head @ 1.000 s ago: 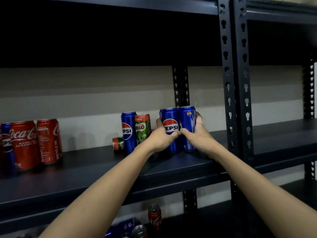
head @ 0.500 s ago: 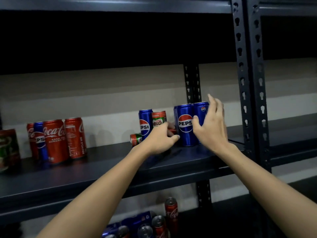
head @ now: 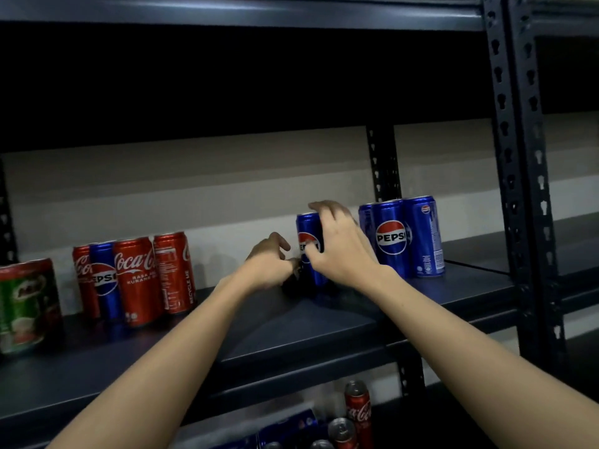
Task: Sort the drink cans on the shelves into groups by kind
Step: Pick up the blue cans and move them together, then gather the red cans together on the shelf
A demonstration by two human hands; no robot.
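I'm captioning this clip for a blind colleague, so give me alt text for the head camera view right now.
A person's right hand grips a lone blue Pepsi can on a dark metal shelf, with the left hand curled beside it. A Pepsi group stands to the right; mixed Coca-Cola and Pepsi cans and a green Milo can stand left.

On the dark metal shelf (head: 324, 325) the right hand (head: 340, 251) curls round a lone upright Pepsi can (head: 308, 228), fingers over its top. The left hand (head: 269, 264) sits just left of it, fingers bent low at something dark and blurred. To the right stands a tight cluster of Pepsi cans (head: 402, 238). Further left, Coca-Cola cans (head: 136, 280) stand mixed with one Pepsi can (head: 105, 280), and a green Milo can (head: 26, 306) stands at the edge. More cans (head: 356, 413) sit on the shelf below.
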